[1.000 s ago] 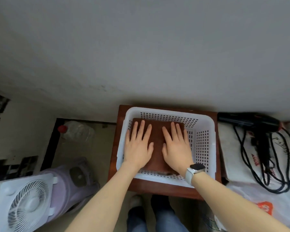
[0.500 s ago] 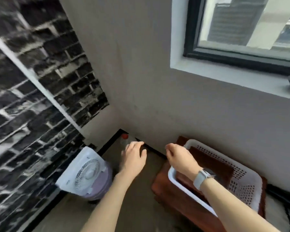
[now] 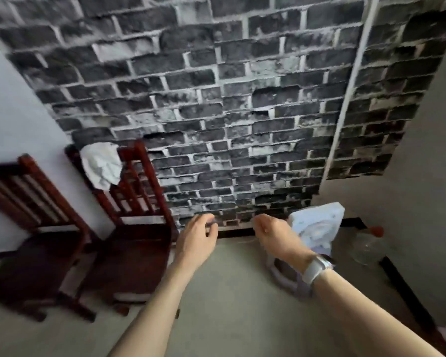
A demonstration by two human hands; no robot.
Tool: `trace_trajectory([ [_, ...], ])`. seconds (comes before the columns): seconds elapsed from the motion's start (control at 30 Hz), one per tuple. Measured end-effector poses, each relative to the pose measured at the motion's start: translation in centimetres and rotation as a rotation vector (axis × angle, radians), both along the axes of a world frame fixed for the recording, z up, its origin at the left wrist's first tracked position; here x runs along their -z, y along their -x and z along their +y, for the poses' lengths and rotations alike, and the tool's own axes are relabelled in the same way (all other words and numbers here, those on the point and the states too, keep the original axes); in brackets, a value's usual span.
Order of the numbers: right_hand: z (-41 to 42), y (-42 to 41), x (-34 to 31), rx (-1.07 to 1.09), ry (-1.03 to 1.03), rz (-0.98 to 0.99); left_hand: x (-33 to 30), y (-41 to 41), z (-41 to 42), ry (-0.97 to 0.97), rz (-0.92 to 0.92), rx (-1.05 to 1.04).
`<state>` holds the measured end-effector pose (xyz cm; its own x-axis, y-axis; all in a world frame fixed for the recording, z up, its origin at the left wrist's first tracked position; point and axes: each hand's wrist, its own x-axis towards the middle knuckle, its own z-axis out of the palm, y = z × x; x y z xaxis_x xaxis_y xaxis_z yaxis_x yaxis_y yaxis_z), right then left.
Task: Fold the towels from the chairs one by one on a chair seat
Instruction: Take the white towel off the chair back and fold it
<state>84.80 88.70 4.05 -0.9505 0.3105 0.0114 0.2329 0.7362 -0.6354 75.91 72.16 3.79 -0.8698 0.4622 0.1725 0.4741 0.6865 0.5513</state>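
A white towel (image 3: 102,163) hangs crumpled over the backrest of a dark red wooden chair (image 3: 134,228) against the brick-pattern wall. A second red wooden chair (image 3: 31,228) stands to its left with a bare seat. My left hand (image 3: 196,240) floats in the air just right of the nearer chair, its fingers loosely curled and holding nothing. My right hand (image 3: 276,238) hangs further right at the same height, also loosely curled and empty, with a watch on the wrist. Neither hand touches the towel or a chair.
A small white fan (image 3: 317,228) on a purple stool stands by the wall behind my right hand. A clear plastic bottle (image 3: 366,243) with a red cap lies in the right corner. Grey floor stretches between the chairs and the fan.
My hands have lifted off the folded brown towel in the white basket, and my view has swung left from the basket to the two chairs and the white towel.
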Motion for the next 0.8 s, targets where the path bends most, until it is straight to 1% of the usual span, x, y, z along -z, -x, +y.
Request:
trace_trajectory([
  [0.17, -11.2, 8.7, -0.4, -0.243, 0.018, -0.021, -1.3, 5.2, -13.0, -0.018, 0.032, -0.219],
  [0.3, -17.7, 16.1, -0.3, -0.393, 0.002, -0.027, -1.8, 10.4, -20.2, -0.046, 0.048, -0.350],
  [0.37, -20.2, 20.3, 0.1, -0.432, -0.001, -0.018, -1.7, 13.5, -23.0, -0.073, 0.036, -0.398],
  [0.47, -23.5, 27.7, 0.7, -0.453, 0.010, 0.010, -1.8, 20.0, -26.2, -0.112, 0.026, -0.431],
  [0.57, -25.9, 35.8, 0.7, -0.422, 0.029, 0.029, -2.8, 28.0, -28.5, -0.113, 0.022, -0.433],
  [0.67, -27.3, 43.2, 0.1, -0.368, 0.002, 0.039, -3.8, 35.1, -30.4, -0.109, 0.021, -0.412],
  [0.8, -28.3, 50.9, -0.4, -0.262, -0.011, 0.024, -4.6, 42.6, -32.2, -0.129, 0.025, -0.363],
])
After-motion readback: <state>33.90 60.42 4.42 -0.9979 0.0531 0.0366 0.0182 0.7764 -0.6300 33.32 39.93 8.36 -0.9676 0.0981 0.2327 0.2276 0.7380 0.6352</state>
